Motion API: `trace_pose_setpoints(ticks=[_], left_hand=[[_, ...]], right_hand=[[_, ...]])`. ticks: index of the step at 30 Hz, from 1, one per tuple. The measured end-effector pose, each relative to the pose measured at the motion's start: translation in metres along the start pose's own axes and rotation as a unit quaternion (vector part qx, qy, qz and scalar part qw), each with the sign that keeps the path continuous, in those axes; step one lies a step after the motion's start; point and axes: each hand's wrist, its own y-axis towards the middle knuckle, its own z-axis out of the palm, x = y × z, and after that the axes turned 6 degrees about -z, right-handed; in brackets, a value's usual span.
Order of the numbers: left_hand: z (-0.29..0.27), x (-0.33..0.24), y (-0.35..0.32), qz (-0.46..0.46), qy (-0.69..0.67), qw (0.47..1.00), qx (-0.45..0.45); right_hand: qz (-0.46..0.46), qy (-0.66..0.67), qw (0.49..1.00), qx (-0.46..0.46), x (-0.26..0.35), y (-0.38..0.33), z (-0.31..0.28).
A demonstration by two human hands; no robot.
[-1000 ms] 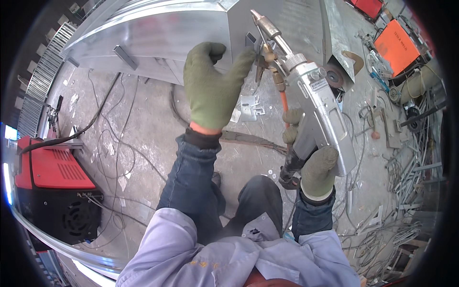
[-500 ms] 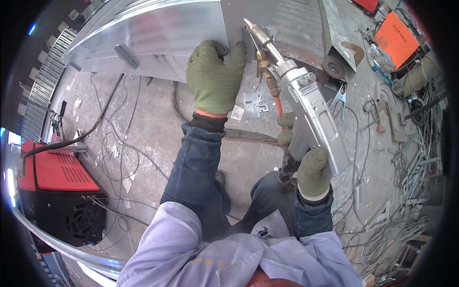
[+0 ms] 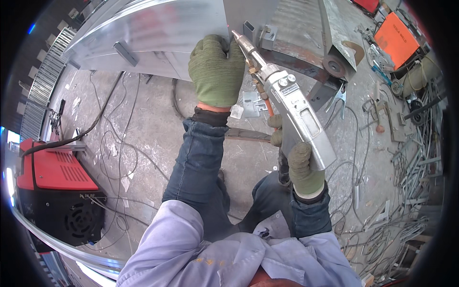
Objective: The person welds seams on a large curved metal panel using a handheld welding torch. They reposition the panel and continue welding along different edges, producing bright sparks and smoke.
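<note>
My left hand (image 3: 217,71), in a green knit glove, is closed at the lower corner of a shiny sheet metal panel (image 3: 167,29); its fingertips are partly hidden. My right hand (image 3: 304,170), gloved alike, is wrapped round the grip of a silver handheld laser welding gun (image 3: 302,115). The gun's copper-coloured nozzle (image 3: 237,37) points up and left, right beside my left thumb, at the seam where the panel meets an upright metal sheet (image 3: 248,12). A small red glow shows near the nozzle tip. An orange hose (image 3: 269,107) runs along the gun.
A red and black machine (image 3: 64,172) stands at the left, with cables (image 3: 114,138) across the floor. On the right are an orange box (image 3: 396,40), a grinding disc (image 3: 333,67), a clamp (image 3: 340,99) and heaps of metal scraps (image 3: 416,167). Small cut plates (image 3: 251,104) lie below the workpiece.
The welding gun has moved left and slightly down, bringing its nozzle to the seam by my left hand. My left hand has shifted up a little, its thumb drawn closer to the fingers.
</note>
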Motion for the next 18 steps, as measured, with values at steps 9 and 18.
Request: trace_pose_setpoints(ticks=[9,18], left_hand=[[-0.005,-0.006,0.001,-0.054,0.012,0.997,0.045],[-0.005,-0.009,0.002,-0.052,0.015,0.997,0.046]], right_hand=[[0.005,-0.027,0.999,0.021,0.003,0.009,0.002],[0.054,0.142,0.988,-0.012,-0.019,0.004,-0.001]])
